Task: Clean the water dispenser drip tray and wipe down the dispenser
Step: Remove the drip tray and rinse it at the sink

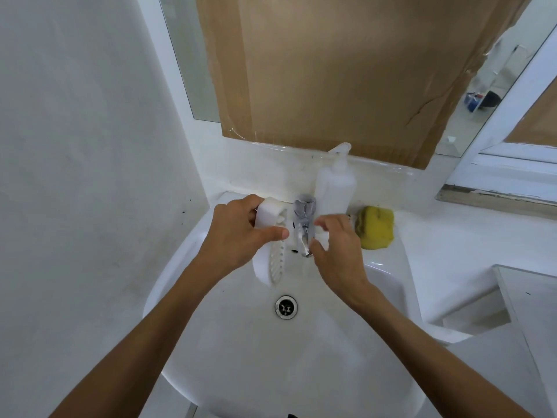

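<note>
Your left hand point(241, 233) has a tight grip on the white slotted drip tray point(272, 239), held upright over the sink point(187, 260) left of the chrome faucet point(304, 218). Your right hand point(334, 248) curls by the spout; whether it pinches anything, you cannot tell. On the counter point(437, 236) at far right lie a yellow sponge point(375, 226) and a white pump bottle point(334, 185).

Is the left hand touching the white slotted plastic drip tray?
Touching: the head view shows the left hand gripping the white slotted plastic drip tray over the sink.

Both arms reach forward; left hand point(241, 233) grips, right hand point(337, 248) fingers curled.
</note>
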